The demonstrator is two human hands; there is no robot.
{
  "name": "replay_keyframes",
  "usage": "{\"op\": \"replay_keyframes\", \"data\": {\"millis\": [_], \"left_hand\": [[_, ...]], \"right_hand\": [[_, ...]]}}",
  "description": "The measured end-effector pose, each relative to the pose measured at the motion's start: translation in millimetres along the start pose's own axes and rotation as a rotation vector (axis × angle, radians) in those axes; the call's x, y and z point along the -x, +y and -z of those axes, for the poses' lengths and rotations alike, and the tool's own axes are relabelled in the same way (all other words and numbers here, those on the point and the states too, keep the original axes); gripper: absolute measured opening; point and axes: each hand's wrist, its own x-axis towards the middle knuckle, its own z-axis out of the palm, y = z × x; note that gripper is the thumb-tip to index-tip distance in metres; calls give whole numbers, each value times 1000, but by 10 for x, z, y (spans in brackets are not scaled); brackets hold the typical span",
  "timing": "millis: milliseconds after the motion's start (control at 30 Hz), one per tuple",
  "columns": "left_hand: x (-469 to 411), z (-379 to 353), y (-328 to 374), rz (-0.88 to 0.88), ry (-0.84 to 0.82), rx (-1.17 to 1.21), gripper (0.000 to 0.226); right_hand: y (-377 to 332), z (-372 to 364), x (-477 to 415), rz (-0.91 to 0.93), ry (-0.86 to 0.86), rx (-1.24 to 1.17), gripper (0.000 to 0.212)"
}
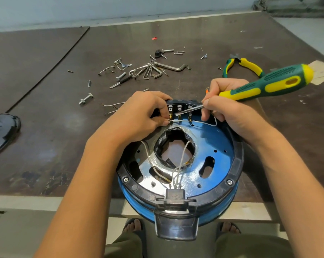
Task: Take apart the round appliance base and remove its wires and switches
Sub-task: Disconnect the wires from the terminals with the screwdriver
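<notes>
The round appliance base (213, 144), blue metal with a black plastic rim, lies open side up at the table's near edge. White wires (180, 164) cross its central hole and run to a black connector block (174, 195) at the near rim. At the far rim sits a row of switch terminals (179, 107). My left hand (140, 116) pinches a wire end at the leftmost terminal. My right hand (230, 108) grips a green and yellow screwdriver (269, 83), its metal tip resting among the terminals.
Loose screws, bolts and hex keys (148, 70) are scattered on the dark table behind the base. Green and yellow pliers (244, 66) lie at the back right. A black cover (1, 131) sits at the left edge. Cut white wire pieces (112, 104) lie left of my left hand.
</notes>
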Motion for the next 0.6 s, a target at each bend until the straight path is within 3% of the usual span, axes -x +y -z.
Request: {"op": "replay_keyframes", "data": {"millis": [267,600], "left_hand": [[9,11,-7,-6,-10,27,7],[1,6,-14,21,-1,24,9]], "right_hand": [[16,18,9,67,-16,-48,17],[-18,7,17,77,-51,140,13]]}}
